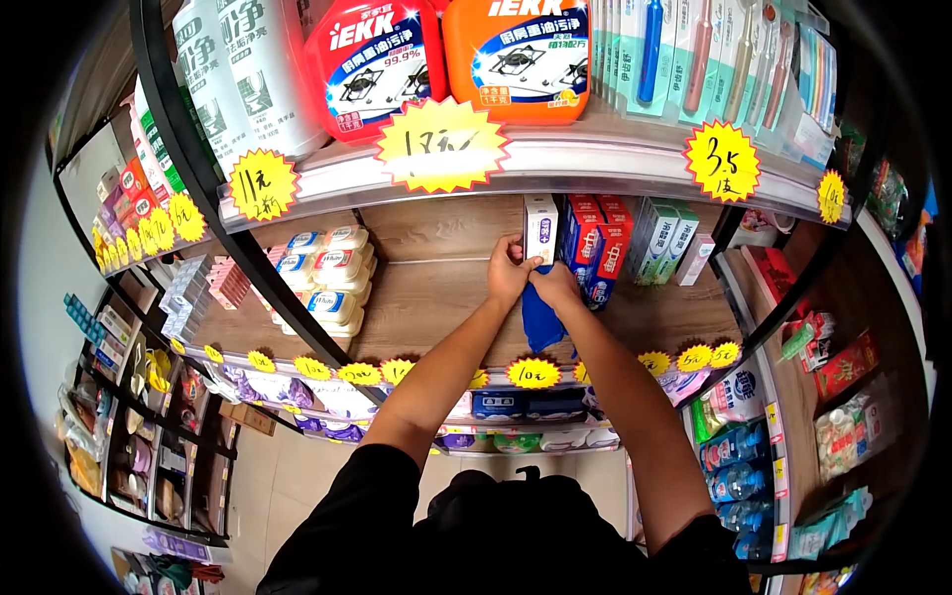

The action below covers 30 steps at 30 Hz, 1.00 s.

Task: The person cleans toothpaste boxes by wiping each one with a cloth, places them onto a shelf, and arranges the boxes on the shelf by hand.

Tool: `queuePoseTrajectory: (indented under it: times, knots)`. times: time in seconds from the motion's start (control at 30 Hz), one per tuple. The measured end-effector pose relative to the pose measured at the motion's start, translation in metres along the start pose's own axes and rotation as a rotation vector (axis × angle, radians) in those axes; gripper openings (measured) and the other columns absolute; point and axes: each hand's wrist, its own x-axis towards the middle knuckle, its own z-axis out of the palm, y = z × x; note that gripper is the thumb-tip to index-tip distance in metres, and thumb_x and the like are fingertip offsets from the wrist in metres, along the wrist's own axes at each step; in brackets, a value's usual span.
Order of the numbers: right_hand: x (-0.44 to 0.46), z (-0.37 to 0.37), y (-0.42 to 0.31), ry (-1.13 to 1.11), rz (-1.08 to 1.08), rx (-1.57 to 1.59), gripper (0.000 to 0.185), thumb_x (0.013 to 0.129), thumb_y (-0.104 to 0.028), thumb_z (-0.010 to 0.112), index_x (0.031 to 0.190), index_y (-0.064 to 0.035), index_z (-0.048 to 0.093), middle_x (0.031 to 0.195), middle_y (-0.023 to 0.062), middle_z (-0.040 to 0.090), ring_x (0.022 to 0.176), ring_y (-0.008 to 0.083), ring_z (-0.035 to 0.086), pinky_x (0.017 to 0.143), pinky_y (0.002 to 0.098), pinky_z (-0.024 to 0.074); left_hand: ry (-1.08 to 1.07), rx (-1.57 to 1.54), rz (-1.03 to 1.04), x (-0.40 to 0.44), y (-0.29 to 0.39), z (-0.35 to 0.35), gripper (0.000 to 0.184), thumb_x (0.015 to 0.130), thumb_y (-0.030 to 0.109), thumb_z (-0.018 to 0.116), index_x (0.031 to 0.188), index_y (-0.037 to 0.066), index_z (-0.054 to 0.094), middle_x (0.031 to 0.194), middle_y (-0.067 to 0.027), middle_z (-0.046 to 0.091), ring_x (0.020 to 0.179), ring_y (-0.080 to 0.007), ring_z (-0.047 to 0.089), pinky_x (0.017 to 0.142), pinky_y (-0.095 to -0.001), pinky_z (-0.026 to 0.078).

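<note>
A white toothpaste-style box with purple print stands upright on the wooden middle shelf. My left hand is closed around its lower left side. Beside it, my right hand is closed on a blue cloth, which hangs down over the shelf board; its fingers are close to the base of the white box. Directly right of the white box are stacked red and blue boxes. Farther right stand white and green boxes and a small pinkish box.
Soap packs are stacked at the left of this shelf. Above, an upper shelf edge carries yellow price tags, with a red bottle, an orange bottle and toothbrushes on it. Black uprights frame the bay.
</note>
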Motion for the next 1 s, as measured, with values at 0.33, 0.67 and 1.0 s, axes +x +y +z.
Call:
queuePoseTrajectory:
  times: [0.33,0.67,1.0]
  knots:
    - [-0.017,-0.013,-0.011,-0.081,0.001,-0.064,0.061,0.08,-0.053,0.068,0.107,0.0017,0.072,0.109,0.0276,0.07,0.107,0.0407,0.067,0.092,0.0475,0.054,-0.036,0.003,-0.056,-0.001,0.004,-0.005,0.057,0.074,0.0,0.087,0.123,0.0,0.058,0.095,-0.0025,0.058,0.086,-0.0113,0.054,0.079,-0.0265,0.053]
    - [-0.059,-0.049,-0.034,0.096,-0.134,0.142,0.046,0.081,-0.039,0.076,0.109,-0.0019,0.069,0.102,0.0189,0.072,0.096,0.0301,0.07,0.084,0.0403,0.054,-0.075,-0.131,-0.2,-0.033,0.07,-0.035,0.033,0.097,0.029,0.069,0.113,0.001,0.062,0.089,-0.0025,0.061,0.082,-0.0118,0.055,0.075,-0.0273,0.049]
    - [-0.193,-0.072,-0.038,-0.238,0.012,0.883,0.058,0.08,-0.03,0.078,0.125,-0.0024,0.054,0.115,0.0156,0.06,0.105,0.0247,0.059,0.092,0.038,0.0494,-0.345,-0.582,-0.872,-0.134,0.193,-0.12,0.041,0.098,0.042,0.065,0.123,0.01,0.06,0.098,-0.0007,0.065,0.083,-0.0091,0.061,0.075,-0.0243,0.051]
